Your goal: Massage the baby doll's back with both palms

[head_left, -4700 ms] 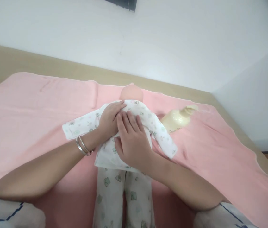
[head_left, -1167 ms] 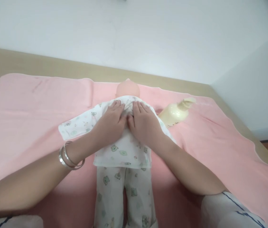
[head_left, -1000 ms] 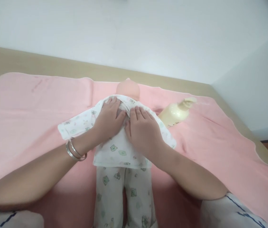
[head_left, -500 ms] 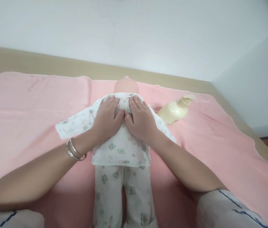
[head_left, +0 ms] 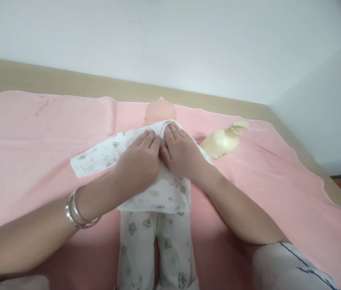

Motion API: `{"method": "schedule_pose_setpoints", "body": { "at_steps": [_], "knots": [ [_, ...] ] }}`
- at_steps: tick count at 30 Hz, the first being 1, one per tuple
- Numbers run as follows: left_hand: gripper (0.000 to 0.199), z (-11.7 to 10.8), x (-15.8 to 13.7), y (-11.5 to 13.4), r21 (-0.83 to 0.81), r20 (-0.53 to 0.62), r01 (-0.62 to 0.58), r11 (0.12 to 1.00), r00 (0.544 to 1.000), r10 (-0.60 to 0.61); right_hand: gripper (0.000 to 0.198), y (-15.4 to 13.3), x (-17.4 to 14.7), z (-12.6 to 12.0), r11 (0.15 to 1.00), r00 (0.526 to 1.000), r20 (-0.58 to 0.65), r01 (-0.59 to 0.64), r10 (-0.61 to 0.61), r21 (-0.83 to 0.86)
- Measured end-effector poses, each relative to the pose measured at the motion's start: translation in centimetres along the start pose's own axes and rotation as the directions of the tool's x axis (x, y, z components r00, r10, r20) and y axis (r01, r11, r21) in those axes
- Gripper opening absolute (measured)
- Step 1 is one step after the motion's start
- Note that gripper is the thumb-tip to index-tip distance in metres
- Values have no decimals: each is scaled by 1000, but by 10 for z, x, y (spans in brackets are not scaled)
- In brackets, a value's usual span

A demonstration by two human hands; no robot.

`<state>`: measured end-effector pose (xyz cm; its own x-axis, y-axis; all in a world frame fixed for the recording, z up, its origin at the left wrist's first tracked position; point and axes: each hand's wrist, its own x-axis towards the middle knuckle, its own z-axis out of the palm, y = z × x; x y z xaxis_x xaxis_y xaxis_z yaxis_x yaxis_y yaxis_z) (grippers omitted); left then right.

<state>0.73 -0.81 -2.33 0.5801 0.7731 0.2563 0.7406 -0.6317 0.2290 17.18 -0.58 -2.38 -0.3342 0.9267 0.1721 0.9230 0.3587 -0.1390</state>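
A baby doll [head_left: 160,110] lies on its back in the middle, its bald head at the far end. It wears a white shirt [head_left: 155,197] and white trousers [head_left: 140,245], both printed with small green animals. My left hand [head_left: 140,159] is closed on the shirt's upper front, fingers bent, with the cloth creased towards the collar. Its thumb is hidden. Two silver bangles [head_left: 79,209] circle that wrist. My right hand [head_left: 184,151] rests on the doll's other upper chest, fingers stretched out over the shirt and thumb near my left hand.
Right of the doll, a cream pump bottle [head_left: 223,141] lies tilted on the pink blanket [head_left: 279,181]. The blanket covers most of a beige table [head_left: 67,80], which runs up to a white wall [head_left: 170,48]. One long shirt sleeve [head_left: 93,155] stretches out to the left.
My left hand has gone from lying flat on the chest to bent fingers gripping the shirt, its wrist turned. The collar has slid down slightly on the left. My right hand has barely moved.
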Motion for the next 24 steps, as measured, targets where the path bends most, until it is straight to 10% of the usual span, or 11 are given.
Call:
{"method": "schedule_pose_setpoints", "body": {
  "at_steps": [7,14,24],
  "knots": [
    [63,-3,11,-9,-127,108,135,983,987,-121,49,4,-1,-19,989,989,28,145,-145,-17],
    [64,4,23,-28,-203,111,167,965,983,-147,54,-21,-18,-12,993,997,-24,66,-68,-102],
    [57,4,6,-5,-95,-32,113,989,993,-116,62,5,8,4,977,994,-9,-105,109,186]
  ]
}}
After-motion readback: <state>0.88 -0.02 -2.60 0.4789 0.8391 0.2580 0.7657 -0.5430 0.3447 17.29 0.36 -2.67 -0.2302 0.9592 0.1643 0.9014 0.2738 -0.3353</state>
